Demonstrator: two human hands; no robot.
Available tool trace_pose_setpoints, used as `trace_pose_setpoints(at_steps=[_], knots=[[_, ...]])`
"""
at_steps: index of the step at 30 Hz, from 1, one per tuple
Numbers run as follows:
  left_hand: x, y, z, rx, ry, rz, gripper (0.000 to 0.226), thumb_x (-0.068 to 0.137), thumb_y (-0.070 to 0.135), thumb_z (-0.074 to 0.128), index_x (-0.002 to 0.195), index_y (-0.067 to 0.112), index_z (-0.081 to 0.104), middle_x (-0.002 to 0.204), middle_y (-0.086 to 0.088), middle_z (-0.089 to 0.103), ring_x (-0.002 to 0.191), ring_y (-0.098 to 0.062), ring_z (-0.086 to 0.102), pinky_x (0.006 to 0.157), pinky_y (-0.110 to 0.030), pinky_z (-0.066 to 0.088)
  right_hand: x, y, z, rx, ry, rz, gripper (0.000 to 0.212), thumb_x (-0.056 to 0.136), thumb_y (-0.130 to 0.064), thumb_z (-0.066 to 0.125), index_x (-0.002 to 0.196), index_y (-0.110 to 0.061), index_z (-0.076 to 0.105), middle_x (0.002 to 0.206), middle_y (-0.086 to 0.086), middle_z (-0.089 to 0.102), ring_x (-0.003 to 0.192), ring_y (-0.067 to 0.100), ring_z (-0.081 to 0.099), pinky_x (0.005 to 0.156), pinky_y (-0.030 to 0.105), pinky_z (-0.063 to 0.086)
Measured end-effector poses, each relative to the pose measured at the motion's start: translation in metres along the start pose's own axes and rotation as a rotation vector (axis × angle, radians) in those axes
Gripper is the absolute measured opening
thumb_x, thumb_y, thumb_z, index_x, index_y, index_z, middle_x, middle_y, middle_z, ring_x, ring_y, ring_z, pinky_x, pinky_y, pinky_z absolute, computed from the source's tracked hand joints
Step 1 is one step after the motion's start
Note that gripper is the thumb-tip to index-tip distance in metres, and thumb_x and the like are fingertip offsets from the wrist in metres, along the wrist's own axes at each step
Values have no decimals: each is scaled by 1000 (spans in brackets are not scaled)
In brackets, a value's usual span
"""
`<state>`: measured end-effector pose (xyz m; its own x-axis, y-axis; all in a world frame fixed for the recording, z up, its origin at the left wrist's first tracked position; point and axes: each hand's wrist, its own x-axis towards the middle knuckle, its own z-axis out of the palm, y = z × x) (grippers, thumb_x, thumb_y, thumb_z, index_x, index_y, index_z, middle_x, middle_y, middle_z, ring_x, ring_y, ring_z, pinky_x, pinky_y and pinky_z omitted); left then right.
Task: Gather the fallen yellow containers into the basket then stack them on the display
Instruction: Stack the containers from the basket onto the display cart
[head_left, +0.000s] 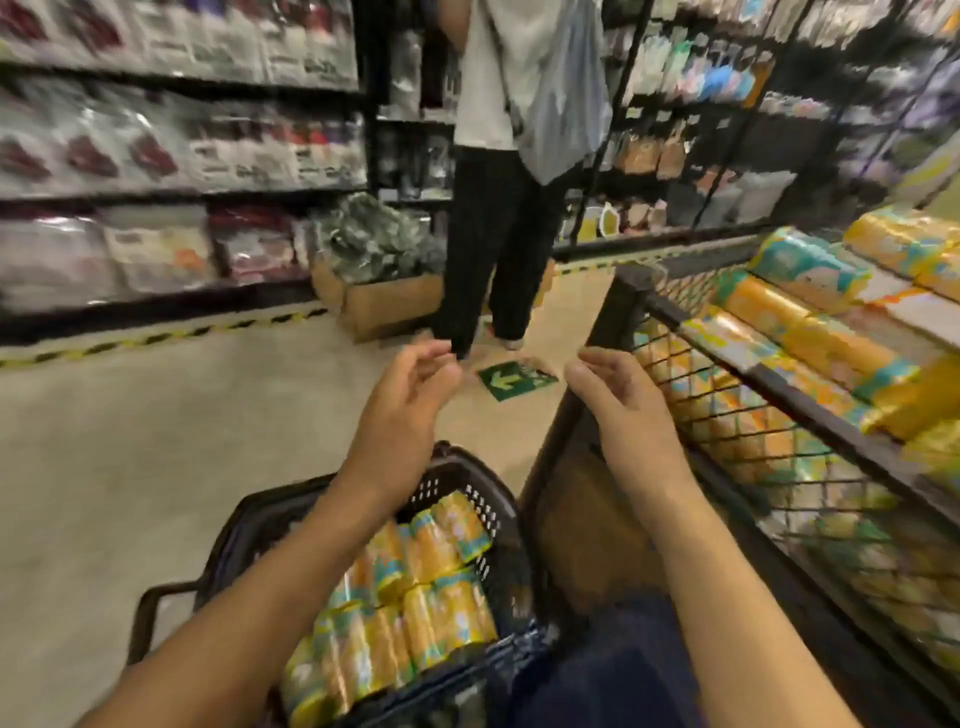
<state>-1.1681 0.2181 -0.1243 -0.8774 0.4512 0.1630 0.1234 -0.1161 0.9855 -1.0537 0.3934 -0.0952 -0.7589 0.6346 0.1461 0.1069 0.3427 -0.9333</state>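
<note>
Several yellow containers (415, 587) with teal and orange labels lie packed on their sides in the black basket (467, 480) on the floor below my arms. My left hand (402, 405) hovers above the basket's far rim, fingers loosely curled, holding nothing. My right hand (618, 402) is raised beside the corner of the wire display (779, 431), fingers relaxed and empty. More yellow containers (810, 332) lie stacked on the display's top shelf and behind its mesh.
A person (498, 171) in dark trousers with a grey bag stands in the aisle just ahead. A cardboard box (384, 306) sits by the left shelving. A green arrow sticker (514, 382) marks the floor. Shelves line both sides.
</note>
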Motion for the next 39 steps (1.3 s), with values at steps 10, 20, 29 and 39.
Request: trace_pose_setpoints(at_steps=[10,20,29,39], knots=[[-22,-219,-83,319,190,-482,35,103,35,58,136,22,56,127,5,63,115,-7,59,93,-22,42,16,190,127,-190,-286,419,54,94,-52,69,137,-26,48,125,-9,61,113,9,61,95,32,51],[-7,-363,-58,534,149,-812,57,98,39,64,143,9,45,126,-6,64,113,-27,63,88,-33,45,43,322,173,-416,-357,527,54,86,-58,70,125,-25,52,120,0,63,109,21,64,90,43,54],[7,-425,-22,870,174,-832,86,86,53,75,141,0,35,138,-23,51,123,-40,55,92,-45,50,56,372,213,-661,-396,392,76,87,-48,74,150,-22,39,146,7,49,135,28,48,112,48,42],[7,-432,-31,828,169,-827,80,78,50,82,132,7,41,126,-12,51,115,-31,54,93,-42,50,47,383,228,-967,-275,274,61,83,-37,83,128,-14,49,125,8,50,109,24,56,91,39,54]])
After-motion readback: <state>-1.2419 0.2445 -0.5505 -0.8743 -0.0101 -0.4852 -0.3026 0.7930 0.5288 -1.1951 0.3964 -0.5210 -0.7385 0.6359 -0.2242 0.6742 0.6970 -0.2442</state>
